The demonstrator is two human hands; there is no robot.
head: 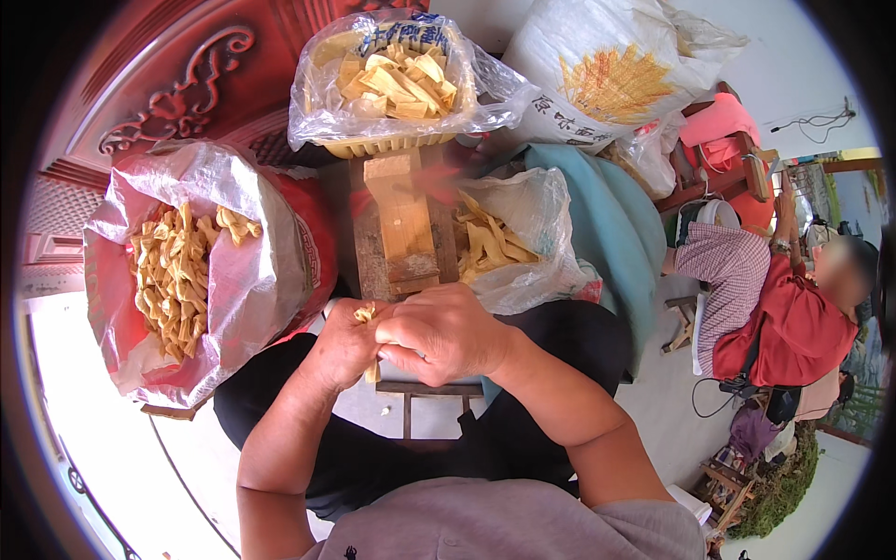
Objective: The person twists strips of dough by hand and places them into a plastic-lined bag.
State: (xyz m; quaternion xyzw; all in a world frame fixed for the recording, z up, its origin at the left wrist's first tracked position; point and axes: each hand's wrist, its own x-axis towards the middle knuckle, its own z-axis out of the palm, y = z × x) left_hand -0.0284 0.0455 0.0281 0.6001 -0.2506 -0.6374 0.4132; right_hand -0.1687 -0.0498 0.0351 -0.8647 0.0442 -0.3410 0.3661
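Observation:
My left hand [344, 344] is closed around a yellow strip [372, 371] that looks like tofu skin. One crumpled end sticks up above the thumb side and the other hangs below the fist. My right hand [444, 332] presses against it with curled fingers, at the same strip; its fingertips are partly hidden. Both hands are over my lap, just in front of a pale wooden block [399, 210] on a darker board [365, 259]. Right of the block, a clear plastic bag [539, 210] holds long, loose strips [490, 241].
At left stands a large woven sack [273, 245] of knotted pieces [171, 287]. Beyond the block, a plastic-lined yellow basket [378, 143] holds short cut strips [399, 80]. A white printed sack [560, 70] and teal cloth [609, 224] are at right. Farther right sits another person [777, 315].

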